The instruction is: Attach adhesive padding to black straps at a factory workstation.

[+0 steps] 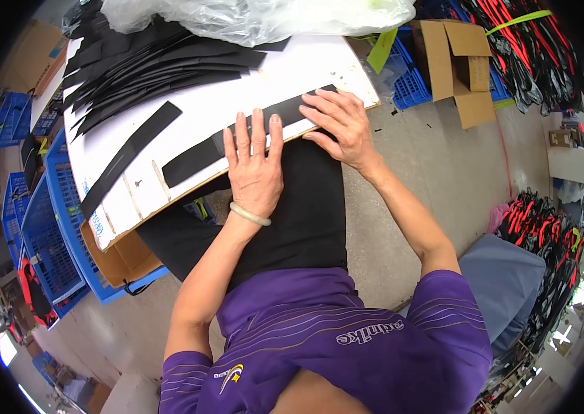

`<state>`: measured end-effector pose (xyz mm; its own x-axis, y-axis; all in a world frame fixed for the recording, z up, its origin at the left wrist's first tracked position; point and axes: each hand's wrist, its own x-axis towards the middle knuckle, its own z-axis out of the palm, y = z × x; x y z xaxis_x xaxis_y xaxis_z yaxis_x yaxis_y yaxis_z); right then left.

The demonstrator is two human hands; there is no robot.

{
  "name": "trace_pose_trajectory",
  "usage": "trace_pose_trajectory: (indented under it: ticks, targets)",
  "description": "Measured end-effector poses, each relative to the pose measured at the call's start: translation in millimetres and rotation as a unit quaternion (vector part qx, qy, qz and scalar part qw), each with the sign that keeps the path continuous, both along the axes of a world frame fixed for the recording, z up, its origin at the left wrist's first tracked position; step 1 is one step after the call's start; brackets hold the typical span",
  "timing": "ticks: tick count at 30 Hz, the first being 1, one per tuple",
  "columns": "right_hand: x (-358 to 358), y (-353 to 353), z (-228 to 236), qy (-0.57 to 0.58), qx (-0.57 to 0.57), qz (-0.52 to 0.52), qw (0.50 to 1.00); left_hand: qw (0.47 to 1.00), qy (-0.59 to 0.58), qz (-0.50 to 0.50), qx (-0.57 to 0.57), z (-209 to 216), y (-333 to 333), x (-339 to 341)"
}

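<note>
A long black strip [192, 160] lies flat along the near edge of the white tabletop [123, 200]. My left hand [255, 165] rests on its middle with the fingers stretched out and a pale bangle at the wrist. Over the strip's right end lies my right hand [344, 127], fingers extended and the thumb near the table edge. Left of these, a second black strip [130, 157] lies slanted by itself. Farther back, a fanned pile of similar black strips [168, 72] covers the far left of the table.
Clear plastic sheeting [257, 21] is heaped at the table's far side. Blue crates [75, 221] stand at the left. An open cardboard box [437, 65] sits beyond the right corner. Red-and-black bundles [547, 241] and a grey-blue cover [499, 283] are on the right.
</note>
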<state>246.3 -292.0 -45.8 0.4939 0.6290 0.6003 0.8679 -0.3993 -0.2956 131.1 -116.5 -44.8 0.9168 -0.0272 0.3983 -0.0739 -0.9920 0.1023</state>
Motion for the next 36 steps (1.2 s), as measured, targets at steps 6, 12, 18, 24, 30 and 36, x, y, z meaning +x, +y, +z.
trace_pose_trajectory:
  ticks: [6, 12, 18, 24, 30, 36]
  targets:
    - [-1, -1, 2, 0.005, -0.008, -0.001, 1.000, 1.000, 0.012, 0.003, -0.016, 3, -3, 0]
    - [-1, 0, 4, 0.011, -0.011, -0.003, 1.000, 1.000, 0.027, 0.008, -0.001, 0, -1, 0]
    - [13, -10, 29, 0.250, 0.147, -0.042, 0.956, 1.000, 0.014, 0.000, 0.003, 0, 1, -1]
    - [60, -46, 48, 0.350, 0.207, -0.086, 0.909, 1.000, 0.026, -0.008, -0.002, 4, -3, -1]
    - [65, -23, 55, 0.428, 0.046, -0.037, 0.902, 1.000, 0.017, -0.003, -0.017, 4, 0, -1]
    - [42, 54, 68, 0.336, -0.024, 0.145, 0.930, 1.000, -0.001, 0.000, -0.017, 5, -4, 2]
